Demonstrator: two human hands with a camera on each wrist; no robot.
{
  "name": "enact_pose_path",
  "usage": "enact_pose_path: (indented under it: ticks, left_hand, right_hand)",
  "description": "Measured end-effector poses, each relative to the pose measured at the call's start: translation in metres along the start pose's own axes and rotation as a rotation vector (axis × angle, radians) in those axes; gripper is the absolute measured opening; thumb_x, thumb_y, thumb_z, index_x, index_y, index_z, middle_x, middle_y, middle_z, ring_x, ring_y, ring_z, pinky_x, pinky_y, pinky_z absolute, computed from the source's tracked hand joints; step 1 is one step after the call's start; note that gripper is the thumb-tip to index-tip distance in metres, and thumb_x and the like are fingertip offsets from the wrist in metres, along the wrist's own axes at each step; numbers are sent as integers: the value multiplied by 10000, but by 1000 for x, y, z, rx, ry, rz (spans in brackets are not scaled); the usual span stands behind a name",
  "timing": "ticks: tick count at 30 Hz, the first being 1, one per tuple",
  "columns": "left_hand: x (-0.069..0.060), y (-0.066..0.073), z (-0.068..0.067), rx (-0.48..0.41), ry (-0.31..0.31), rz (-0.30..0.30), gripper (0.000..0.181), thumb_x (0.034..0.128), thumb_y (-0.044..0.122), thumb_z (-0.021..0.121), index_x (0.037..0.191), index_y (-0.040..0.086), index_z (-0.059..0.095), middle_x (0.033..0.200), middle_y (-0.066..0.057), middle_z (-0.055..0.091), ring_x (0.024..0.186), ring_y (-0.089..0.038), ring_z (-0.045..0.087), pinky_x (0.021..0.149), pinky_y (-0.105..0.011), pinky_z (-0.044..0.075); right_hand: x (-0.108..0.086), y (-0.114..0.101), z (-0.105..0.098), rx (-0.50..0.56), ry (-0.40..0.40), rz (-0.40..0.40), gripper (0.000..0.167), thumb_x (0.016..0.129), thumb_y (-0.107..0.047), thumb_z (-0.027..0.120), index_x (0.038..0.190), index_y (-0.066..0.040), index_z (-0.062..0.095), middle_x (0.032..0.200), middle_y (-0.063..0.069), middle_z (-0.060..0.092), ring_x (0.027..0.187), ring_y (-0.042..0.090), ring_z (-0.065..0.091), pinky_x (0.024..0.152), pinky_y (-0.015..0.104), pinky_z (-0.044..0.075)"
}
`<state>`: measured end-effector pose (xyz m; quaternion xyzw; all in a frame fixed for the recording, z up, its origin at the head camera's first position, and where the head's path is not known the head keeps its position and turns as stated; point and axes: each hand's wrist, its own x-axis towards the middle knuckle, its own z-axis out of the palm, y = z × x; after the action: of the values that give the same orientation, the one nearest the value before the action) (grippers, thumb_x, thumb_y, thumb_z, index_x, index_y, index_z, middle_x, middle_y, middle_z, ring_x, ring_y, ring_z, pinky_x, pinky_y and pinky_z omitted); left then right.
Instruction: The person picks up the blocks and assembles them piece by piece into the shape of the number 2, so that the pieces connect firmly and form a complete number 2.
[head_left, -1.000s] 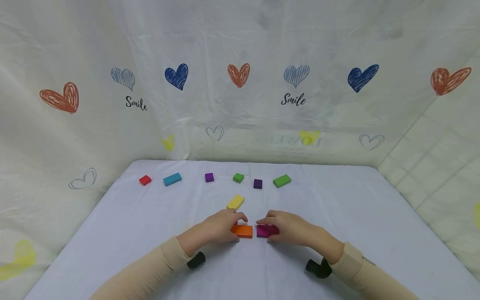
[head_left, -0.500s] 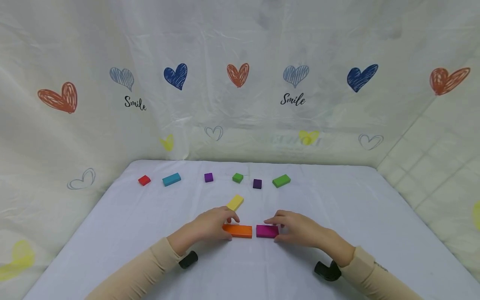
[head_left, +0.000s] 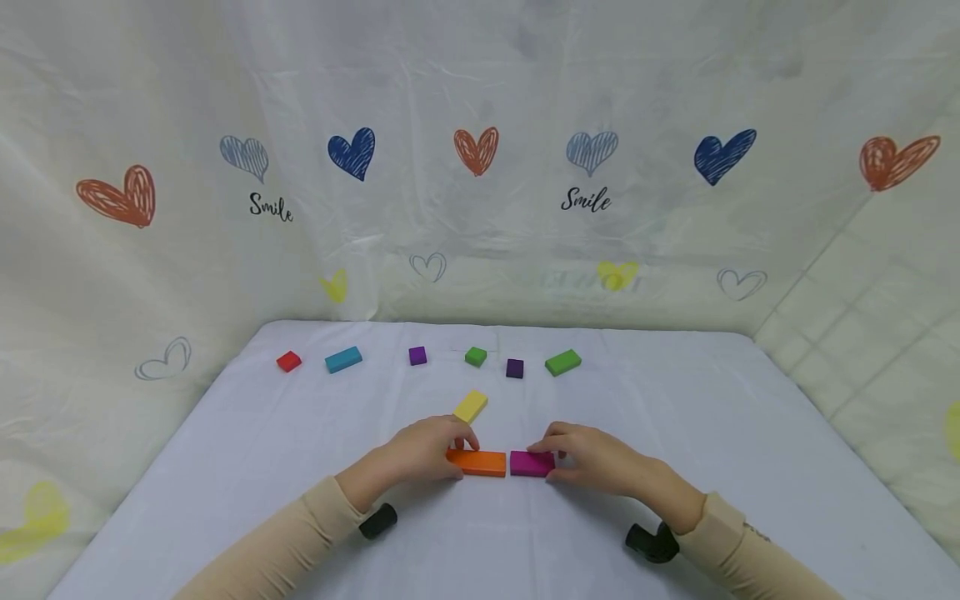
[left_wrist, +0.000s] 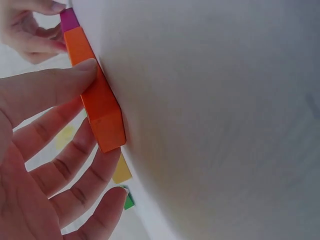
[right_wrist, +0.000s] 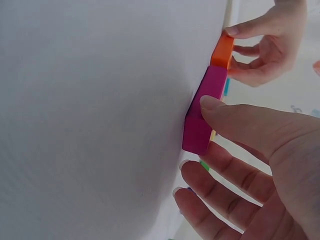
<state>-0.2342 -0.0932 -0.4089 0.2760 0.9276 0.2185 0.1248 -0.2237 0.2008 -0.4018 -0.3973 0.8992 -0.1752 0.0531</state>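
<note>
On the white-covered table, an orange block [head_left: 483, 463] and a shorter magenta block [head_left: 531, 464] lie end to end, with a thin gap between them in the head view. My left hand [head_left: 423, 450] pinches the orange block near its left end; in the left wrist view the thumb presses its near side. With thumb and fingers my right hand [head_left: 600, 457] holds the right end of the magenta block, its thumb on the near face in the right wrist view. Just beyond the left fingers lies a yellow block [head_left: 472, 405], its near end partly hidden by that hand.
Along the far part of the table lie a red block [head_left: 288, 361], a blue block [head_left: 343, 359], a purple block [head_left: 417, 356], a small green block [head_left: 476, 357], a dark purple block [head_left: 514, 368] and a longer green block [head_left: 563, 362]. A heart-printed curtain [head_left: 480, 217] hangs behind.
Both hands have shifted outward along their blocks, uncovering more of the orange one. Over the last half second the magenta block has slid slightly left, and the gap between the two has narrowed.
</note>
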Motion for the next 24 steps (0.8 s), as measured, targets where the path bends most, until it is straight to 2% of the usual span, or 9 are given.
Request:
enact_pose_path:
  ticks: [24]
  left_hand:
    - [3, 1, 3, 12, 2, -4, 314, 853, 148, 847, 1142, 200, 736, 978, 86, 645, 934, -116, 584, 860, -326, 537]
  right_hand:
    - [5, -3, 0, 1, -26, 5, 373, 869, -133, 831, 1233, -135, 751, 1021, -65, 623, 875, 81, 594, 785, 243, 556]
